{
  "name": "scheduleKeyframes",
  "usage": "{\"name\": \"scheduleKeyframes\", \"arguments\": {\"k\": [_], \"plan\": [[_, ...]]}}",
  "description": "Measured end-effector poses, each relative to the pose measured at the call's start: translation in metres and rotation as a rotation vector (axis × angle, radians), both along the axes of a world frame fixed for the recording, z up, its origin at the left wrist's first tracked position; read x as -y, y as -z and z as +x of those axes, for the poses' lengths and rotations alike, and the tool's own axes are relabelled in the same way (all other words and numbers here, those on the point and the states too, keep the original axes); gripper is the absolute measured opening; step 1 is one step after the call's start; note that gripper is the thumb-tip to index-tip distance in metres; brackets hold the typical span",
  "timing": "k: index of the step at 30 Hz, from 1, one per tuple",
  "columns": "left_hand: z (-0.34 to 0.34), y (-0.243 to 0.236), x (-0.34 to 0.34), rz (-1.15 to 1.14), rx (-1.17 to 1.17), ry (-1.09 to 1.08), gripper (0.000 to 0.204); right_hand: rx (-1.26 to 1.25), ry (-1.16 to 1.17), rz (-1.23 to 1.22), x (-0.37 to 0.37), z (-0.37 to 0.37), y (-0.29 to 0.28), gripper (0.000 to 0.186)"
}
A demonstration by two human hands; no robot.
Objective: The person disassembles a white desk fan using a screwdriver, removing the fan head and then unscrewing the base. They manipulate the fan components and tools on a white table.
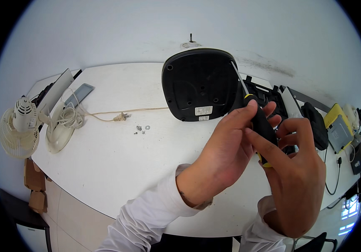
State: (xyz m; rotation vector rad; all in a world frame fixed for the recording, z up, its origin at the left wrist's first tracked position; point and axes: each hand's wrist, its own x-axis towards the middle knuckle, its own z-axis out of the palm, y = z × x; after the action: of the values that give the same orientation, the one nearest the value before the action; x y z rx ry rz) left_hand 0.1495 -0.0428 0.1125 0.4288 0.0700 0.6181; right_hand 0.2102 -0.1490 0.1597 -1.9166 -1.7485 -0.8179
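A screwdriver [264,129] with a black and yellow handle slants up and to the left. Its thin shaft reaches the upper right corner hole of a black, rounded-square appliance base [188,80], which stands on edge with its underside toward me. My left hand [224,147] has its thumb and fingers closed round the upper handle. On the lower handle, my right hand [298,168] grips with curled fingers. Several small screws [139,127] and a washer [147,127] lie on the white table left of the base. Whatever is behind the base is mostly hidden.
At the left stand a cream fan [21,126] and a coiled cord [70,117]. A plug [121,116] lies mid-table on a cable running to the base. Behind my hands is an open black tool case [260,93]. A yellow-grey case [339,130] sits far right.
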Motion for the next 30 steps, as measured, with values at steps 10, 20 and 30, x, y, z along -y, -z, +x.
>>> {"name": "scheduleKeyframes", "arguments": {"k": [10,20,30], "plan": [[-0.0015,-0.0072,0.006,-0.061,0.056,-0.001,0.041,-0.095,-0.013,-0.056,0.0008,-0.0026,-0.0007,0.046],[-0.003,-0.0048,0.0066,-0.05,0.07,0.006,0.042,-0.064,-0.059,-0.053,-0.001,0.0002,0.0015,0.042],[-0.0032,-0.0067,0.0037,-0.017,0.066,0.014,0.043,-0.112,-0.066,-0.078,0.0009,-0.0029,-0.0012,0.046]]}}
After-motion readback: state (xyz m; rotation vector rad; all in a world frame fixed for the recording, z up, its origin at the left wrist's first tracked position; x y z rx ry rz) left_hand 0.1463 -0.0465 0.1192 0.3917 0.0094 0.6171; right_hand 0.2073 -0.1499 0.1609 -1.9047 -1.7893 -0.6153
